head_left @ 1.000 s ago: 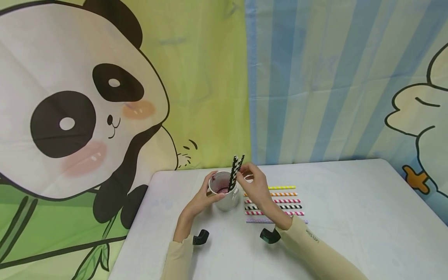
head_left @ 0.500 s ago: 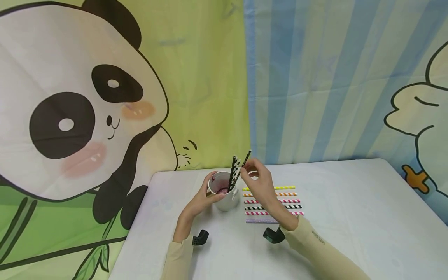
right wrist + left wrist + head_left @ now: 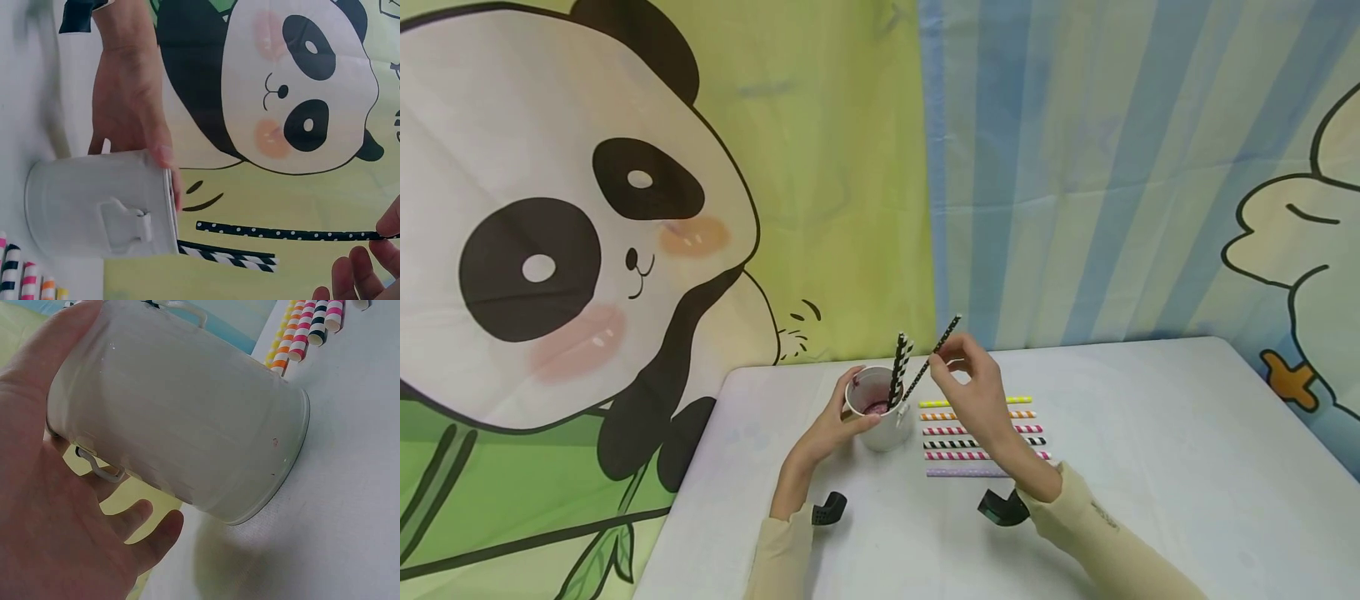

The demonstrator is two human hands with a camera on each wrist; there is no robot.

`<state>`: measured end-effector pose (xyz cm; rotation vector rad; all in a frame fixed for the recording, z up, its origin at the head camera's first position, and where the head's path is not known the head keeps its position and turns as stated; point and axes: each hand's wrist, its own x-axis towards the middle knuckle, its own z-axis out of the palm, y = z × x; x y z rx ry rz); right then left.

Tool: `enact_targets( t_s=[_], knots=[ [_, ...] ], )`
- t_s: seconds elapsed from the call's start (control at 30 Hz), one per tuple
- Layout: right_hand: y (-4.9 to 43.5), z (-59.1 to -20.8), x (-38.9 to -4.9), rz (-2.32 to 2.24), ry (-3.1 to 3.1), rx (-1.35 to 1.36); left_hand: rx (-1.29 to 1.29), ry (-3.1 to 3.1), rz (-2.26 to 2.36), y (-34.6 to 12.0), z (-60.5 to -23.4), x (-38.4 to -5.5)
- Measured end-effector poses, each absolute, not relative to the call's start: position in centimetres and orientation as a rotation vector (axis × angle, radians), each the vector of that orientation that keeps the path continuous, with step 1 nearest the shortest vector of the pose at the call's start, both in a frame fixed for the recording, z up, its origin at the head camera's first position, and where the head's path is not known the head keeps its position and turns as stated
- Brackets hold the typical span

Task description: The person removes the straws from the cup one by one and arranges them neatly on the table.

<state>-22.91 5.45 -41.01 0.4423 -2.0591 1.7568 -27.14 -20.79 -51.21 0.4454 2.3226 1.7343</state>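
Left hand (image 3: pixel 826 429) curls round a white bucket (image 3: pixel 882 438) with black-and-white straws (image 3: pixel 228 255) inside; right hand (image 3: pixel 977 390) pinches a tilted dotted straw (image 3: pixel 281 234), its lower end just clear of the bucket. Six patterned straws (image 3: pixel 943 431) lie alongside on the bench (image 3: pixel 1150 442).

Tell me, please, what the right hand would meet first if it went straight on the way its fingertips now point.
Beyond the dotted straw it pinches, the right hand would probably meet the black-and-white straws standing in the white bucket; depth is unclear, so it might pass behind them.
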Motion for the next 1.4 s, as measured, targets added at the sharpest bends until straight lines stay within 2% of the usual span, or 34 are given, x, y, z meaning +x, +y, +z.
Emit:
enact_targets(
  t_s=[0.43,0.8,1.1,1.4],
  knots=[
    [8.0,-42.4,-22.6,1.319,-2.221,0.635,0.452,2.335,1.732,-20.9,-51.3,-27.2],
    [10.4,-43.6,-23.5,0.721,-2.386,0.902,0.464,2.316,1.746,-20.9,-51.5,-27.2],
    [14.3,-43.3,-24.4,0.478,-2.574,0.925,0.470,2.302,1.754,-20.9,-51.5,-27.2],
    [18.3,-45.1,-25.6,0.325,-2.660,0.950,0.462,2.302,1.741,-20.8,-51.1,-27.1]
  ],
)
